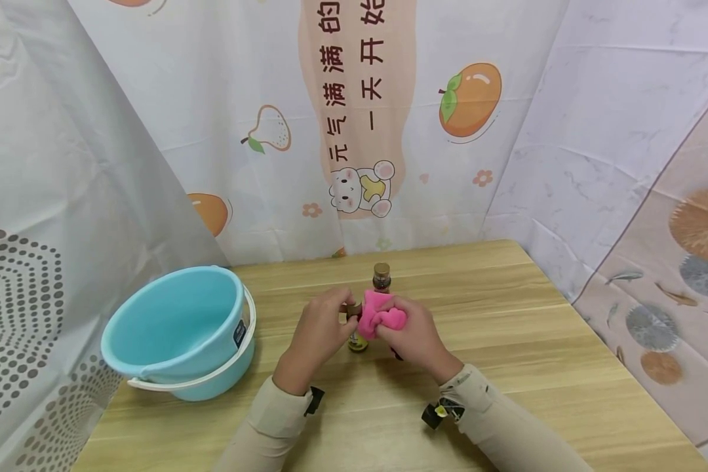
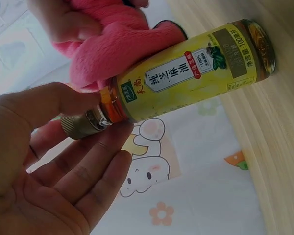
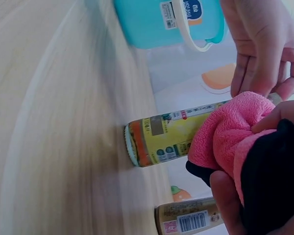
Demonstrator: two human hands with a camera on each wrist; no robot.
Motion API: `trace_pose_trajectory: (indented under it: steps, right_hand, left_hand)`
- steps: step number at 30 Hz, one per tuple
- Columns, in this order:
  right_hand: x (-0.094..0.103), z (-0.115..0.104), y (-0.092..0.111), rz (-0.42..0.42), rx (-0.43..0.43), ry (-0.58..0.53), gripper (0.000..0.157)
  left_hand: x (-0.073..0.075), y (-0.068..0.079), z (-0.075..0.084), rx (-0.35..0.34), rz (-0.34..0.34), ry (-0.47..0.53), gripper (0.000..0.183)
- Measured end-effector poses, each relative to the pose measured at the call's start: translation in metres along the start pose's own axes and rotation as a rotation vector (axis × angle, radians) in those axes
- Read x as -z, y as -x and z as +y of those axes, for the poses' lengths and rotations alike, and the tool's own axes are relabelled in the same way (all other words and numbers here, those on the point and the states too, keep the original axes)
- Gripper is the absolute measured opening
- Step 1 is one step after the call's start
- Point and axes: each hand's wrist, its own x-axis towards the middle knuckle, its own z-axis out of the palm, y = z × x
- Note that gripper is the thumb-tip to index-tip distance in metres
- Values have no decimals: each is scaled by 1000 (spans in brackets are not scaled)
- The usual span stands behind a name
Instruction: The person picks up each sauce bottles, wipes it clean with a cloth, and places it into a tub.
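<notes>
A small sesame oil bottle [image 2: 186, 71] with a yellow label and a gold cap is upright, its base right at the wooden table. My left hand [image 1: 323, 324] pinches it by the neck, just under the cap, between thumb and fingers. In my right hand [image 1: 417, 337] a bunched pink cloth [image 1: 376, 313] with a black side is gripped. That cloth [image 3: 235, 122] lies against the upper part of the yellow label and hides some of it. Behind the hands stands a second, darker bottle [image 1: 381, 280] with a gold-brown cap, partly covered by the cloth in the head view.
A light blue bucket [image 1: 174, 373] with a white handle stands on the left of the table [image 1: 495, 367]. Printed curtains [image 1: 230, 78] hang behind the table's far edge and along both sides.
</notes>
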Motion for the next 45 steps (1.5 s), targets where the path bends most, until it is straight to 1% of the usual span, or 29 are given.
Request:
trace_pose_trajectory:
  steps: [5, 10, 13, 18, 21, 25, 29, 32, 39, 45]
  right_hand:
    - [-2, 4, 0, -12, -36, -2, 20]
    - [-5, 12, -1, -39, -73, 8, 19]
    - [-5, 18, 0, -74, -109, 24, 18]
    - [-5, 25, 1, -139, -155, 57, 17]
    - [-5, 26, 1, -156, -178, 82, 16]
    - [-5, 27, 1, -164, -184, 123, 15]
    - [-5, 28, 1, -152, -175, 155, 14]
    - [-6, 28, 1, -130, -169, 155, 14]
    - [-5, 23, 0, -62, -115, 109, 18]
    - [-2, 14, 0, -5, -63, 37, 18]
  left_hand:
    - [0, 1, -1, -13, 35, -35, 21]
    - [2, 1, 1, 22, 37, -34, 20]
    - [2, 1, 1, 34, 34, -28, 20]
    - [1, 1, 1, 22, 44, -30, 19]
    - [0, 1, 1, 6, 59, -34, 18]
    - [0, 0, 2, -12, 74, -47, 17]
    - [2, -1, 3, -7, 80, -46, 15]
    - [3, -1, 4, -4, 84, -43, 15]
    - [2, 0, 2, -24, 103, -56, 13]
    - [0, 0, 0, -50, 111, -31, 11]
